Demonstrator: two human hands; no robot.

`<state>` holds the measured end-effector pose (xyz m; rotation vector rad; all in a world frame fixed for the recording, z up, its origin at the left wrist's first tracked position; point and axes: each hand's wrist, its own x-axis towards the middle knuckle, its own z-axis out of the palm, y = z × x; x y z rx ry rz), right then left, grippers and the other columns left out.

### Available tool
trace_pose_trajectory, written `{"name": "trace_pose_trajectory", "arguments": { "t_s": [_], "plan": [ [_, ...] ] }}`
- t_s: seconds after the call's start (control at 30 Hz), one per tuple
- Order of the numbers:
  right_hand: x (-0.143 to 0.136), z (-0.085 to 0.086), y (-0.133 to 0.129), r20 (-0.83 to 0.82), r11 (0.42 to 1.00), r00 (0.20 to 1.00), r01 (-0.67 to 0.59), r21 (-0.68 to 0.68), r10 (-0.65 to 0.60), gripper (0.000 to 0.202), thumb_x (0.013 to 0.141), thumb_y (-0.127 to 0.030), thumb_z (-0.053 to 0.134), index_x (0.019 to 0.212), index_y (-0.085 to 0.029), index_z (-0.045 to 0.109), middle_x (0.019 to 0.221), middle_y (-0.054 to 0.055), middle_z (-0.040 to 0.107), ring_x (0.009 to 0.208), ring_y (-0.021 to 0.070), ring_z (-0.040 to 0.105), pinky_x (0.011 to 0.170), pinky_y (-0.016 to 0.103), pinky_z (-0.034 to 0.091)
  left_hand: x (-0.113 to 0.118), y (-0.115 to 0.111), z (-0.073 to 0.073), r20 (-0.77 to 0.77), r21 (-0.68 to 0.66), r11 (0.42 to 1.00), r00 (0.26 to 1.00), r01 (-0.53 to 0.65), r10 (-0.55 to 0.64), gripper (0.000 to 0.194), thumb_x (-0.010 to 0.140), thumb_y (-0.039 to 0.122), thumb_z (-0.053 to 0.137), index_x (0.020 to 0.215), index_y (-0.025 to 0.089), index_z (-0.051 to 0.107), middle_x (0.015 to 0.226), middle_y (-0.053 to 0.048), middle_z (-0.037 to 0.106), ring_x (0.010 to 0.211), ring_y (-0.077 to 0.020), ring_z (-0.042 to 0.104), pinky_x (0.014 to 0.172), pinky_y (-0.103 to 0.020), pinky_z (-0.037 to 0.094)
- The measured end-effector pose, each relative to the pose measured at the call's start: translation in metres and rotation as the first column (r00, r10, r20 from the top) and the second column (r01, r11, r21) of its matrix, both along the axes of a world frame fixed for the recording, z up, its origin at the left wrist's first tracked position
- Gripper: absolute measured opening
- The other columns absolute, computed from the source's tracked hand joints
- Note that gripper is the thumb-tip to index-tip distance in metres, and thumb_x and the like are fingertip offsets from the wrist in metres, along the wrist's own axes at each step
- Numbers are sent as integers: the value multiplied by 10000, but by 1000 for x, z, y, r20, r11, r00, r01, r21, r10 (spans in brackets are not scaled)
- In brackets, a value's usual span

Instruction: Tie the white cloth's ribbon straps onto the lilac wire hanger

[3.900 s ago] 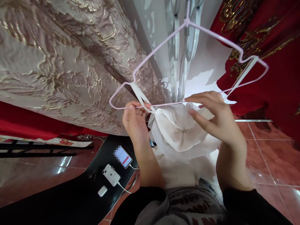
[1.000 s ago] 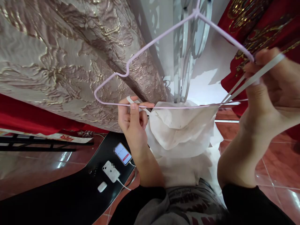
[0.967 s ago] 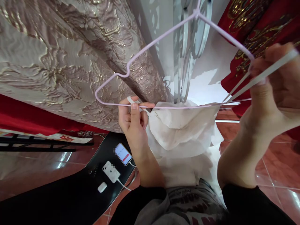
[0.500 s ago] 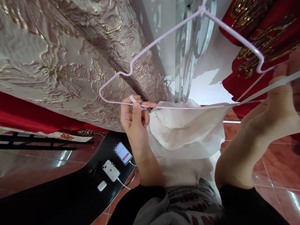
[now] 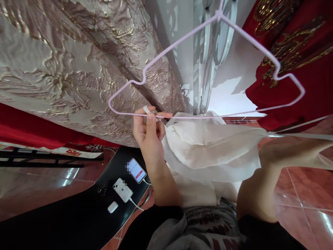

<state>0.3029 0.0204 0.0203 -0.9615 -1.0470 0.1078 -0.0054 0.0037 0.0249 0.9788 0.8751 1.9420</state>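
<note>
A pale pink hanger [image 5: 179,41] spans the upper middle of the view. On its bottom bar, toward the left end, my left hand [image 5: 151,128] pinches the bar, with a white strap looped over its fingers. Below the bar hangs a sheer white garment [image 5: 208,146], stretched between the two sides. White straps [image 5: 304,133] run from its right end to the right edge of the view. My right hand [image 5: 318,151] is at that edge beside the straps; its fingers are cut off or blurred, so its grip cannot be made out.
Patterned pinkish fabric [image 5: 78,80] fills the left, and red cloth with gold trim [image 5: 291,80] hangs at the right. A white metal frame [image 5: 203,69] stands behind the hanger. On a black surface [image 5: 73,215] lie two phones [image 5: 137,170] and a small white case [image 5: 112,207].
My right hand has moved down and right, away from the hanger's right end, drawing the straps and the garment's right side with it. The hanger's right end is now uncovered. My left hand has barely moved.
</note>
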Motion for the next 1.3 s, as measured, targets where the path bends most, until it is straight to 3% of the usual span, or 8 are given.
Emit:
{"name": "trace_pose_trajectory", "arguments": {
  "t_s": [0.1,0.2,0.33,0.47,0.87,1.03,1.13,1.3],
  "plan": [
    [-11,-5,-9,40,1000,999,-11,5,11,513,935,-648,681,1138,-185,768,1344,123,692,1384,391,659,819,460,700,2,0,1,-11,-21,1000,1000,-7,7,262,925,397,853,952,188,698,806,-71,797,394,-32,268,403,-214,145],
    [-38,-7,-19,62,997,998,1,77,-6,508,951,-652,653,993,-163,788,1029,105,765,1037,303,807,715,414,678,3,1,-1,0,-22,1000,1000,9,-9,280,914,407,864,939,188,691,800,-63,793,388,-32,257,398,-218,138],
    [-71,1,-22,76,972,997,-19,234,1,381,944,-545,726,926,-177,822,822,60,780,798,222,800,717,383,649,3,0,-1,-13,-20,1000,1000,15,-15,290,927,414,855,927,188,674,801,-56,788,389,-32,251,403,-220,141],
    [-78,8,-23,367,968,896,-239,-72,249,150,862,-315,843,991,-246,810,914,23,802,879,199,759,855,400,578,1,-3,0,-53,-33,999,998,-26,24,320,947,458,831,938,199,645,808,-49,781,398,-40,250,407,-223,139],
    [-76,6,-31,400,947,862,-247,-207,312,200,980,-442,701,1047,-287,807,922,7,776,899,164,690,899,360,457,-4,-5,-2,-57,-66,984,985,-167,164,223,934,342,810,1022,187,676,906,-78,804,422,-54,358,410,-223,190],
    [-76,4,-31,369,939,870,-253,-235,327,343,1032,-554,574,1054,-310,815,871,18,746,862,177,658,877,394,446,-20,0,-10,-11,22,915,915,-403,403,269,885,82,649,1131,162,722,1199,-111,791,571,-68,469,445,-180,268],
    [-75,2,-30,363,944,876,-254,-210,317,329,1035,-543,570,1059,-324,814,898,19,758,861,185,657,848,401,456,-35,8,-18,28,131,850,859,-510,511,389,850,-19,582,1124,186,767,1240,-74,775,769,-95,595,622,-173,453],
    [-72,1,-28,368,954,885,-224,-201,286,351,1035,-566,554,1057,-340,822,864,14,745,841,193,665,858,418,467,-51,23,-15,-2,333,663,703,-671,712,164,970,117,656,1081,221,716,1207,-20,746,1012,-139,657,973,-268,512]
  ]
}}
